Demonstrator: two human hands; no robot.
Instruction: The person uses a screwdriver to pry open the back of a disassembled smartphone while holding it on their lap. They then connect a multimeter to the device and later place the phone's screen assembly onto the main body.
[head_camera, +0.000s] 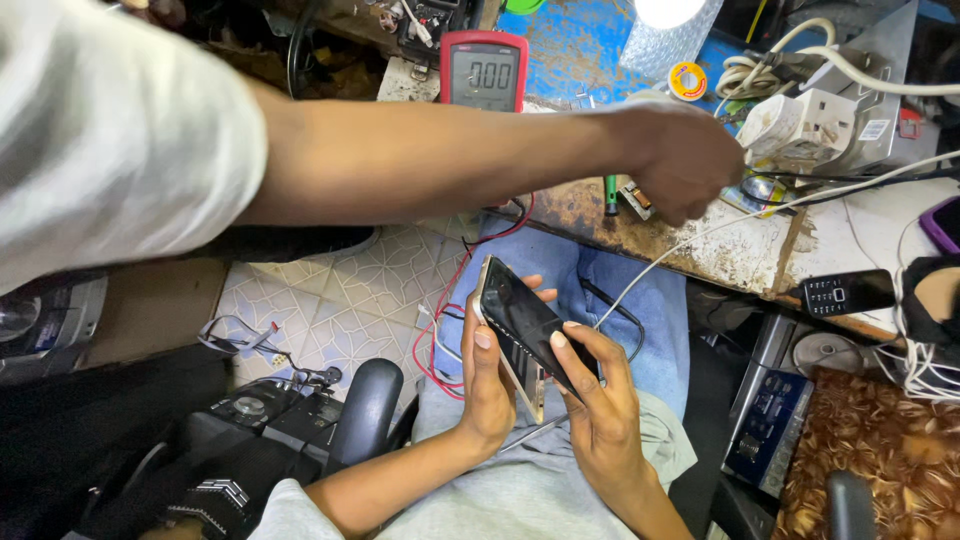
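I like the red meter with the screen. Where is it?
In the head view the red multimeter stands at the top middle, on the rusty workbench, just behind another person's outstretched arm and left of the white power strip.

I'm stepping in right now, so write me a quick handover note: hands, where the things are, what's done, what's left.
Left hand: grips the dark smartphone from the side, over the lap.
Right hand: supports the phone, thumb on its screen.
Phone's screen is dark; a white cable runs past towards the bench.
Another person's hand reaches across to the bench near the multimeter.
Done: phone is in hand. Left: cannot tell from this view.
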